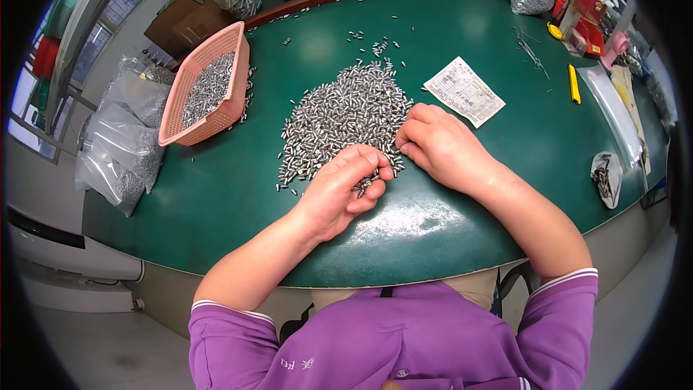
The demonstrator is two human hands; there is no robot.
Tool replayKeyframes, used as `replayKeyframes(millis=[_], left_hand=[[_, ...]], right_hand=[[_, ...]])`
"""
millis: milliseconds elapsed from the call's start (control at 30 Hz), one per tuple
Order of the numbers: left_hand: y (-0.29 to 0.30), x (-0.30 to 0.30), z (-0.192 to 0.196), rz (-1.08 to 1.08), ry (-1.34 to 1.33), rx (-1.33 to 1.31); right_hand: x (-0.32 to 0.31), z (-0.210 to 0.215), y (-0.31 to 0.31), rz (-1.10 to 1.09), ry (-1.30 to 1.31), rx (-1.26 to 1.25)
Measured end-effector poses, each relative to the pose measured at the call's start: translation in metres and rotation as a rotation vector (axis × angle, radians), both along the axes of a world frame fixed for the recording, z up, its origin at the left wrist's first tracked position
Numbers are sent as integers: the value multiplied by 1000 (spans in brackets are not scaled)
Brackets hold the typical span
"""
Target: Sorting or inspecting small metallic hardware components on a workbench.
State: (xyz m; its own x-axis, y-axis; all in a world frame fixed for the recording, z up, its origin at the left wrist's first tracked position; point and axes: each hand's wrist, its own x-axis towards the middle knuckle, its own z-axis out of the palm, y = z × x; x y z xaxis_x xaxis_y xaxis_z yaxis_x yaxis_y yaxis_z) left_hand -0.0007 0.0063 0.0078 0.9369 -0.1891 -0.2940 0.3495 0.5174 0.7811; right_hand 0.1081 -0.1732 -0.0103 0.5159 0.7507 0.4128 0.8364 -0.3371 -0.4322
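Observation:
A broad heap of small silvery metal pins (pixel 346 112) lies on the green tabletop in front of me. My left hand (pixel 348 184) is at the heap's near edge, palm turned up and fingers curled round several of the pins. At the heap's right edge, my right hand (pixel 440 141) has its fingertips bent down and pressed together against the pile. Whatever those fingertips pinch is hidden behind the fingers. Just beyond my right hand lies a white printed paper slip (pixel 464 92).
Left of the heap, a pink plastic basket (pixel 238 97) holds more pins. Filled clear bags (pixel 119 148) stand beside it. On the right lie a yellow cutter (pixel 574 84), tweezers (pixel 532 50) and a small white pouch (pixel 613 180). A cardboard box (pixel 184 23) stands at the back left.

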Motion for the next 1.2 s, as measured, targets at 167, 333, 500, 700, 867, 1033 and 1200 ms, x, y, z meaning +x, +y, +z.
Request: replayKeyframes(millis=[167,333,500,700,867,1033,1200], left_hand=[[1,0,0,2,3,-13],[1,0,-1,1,8,-18],[0,0,0,-6,4,2],[1,0,0,-15,-3,13],[0,-1,1,-23,-1,14],[0,0,1,-24,1,16],[0,0,0,-28,-1,21]], right_hand=[[-1,8,-3,-5,49,12],[-2,7,-2,29,96,40],[0,2,0,26,-2,9],[3,7,-5,67,59,-19],[5,12,-9,40,148,-13],[4,10,-7,22,114,-25],[1,10,-5,-21,38,-38]])
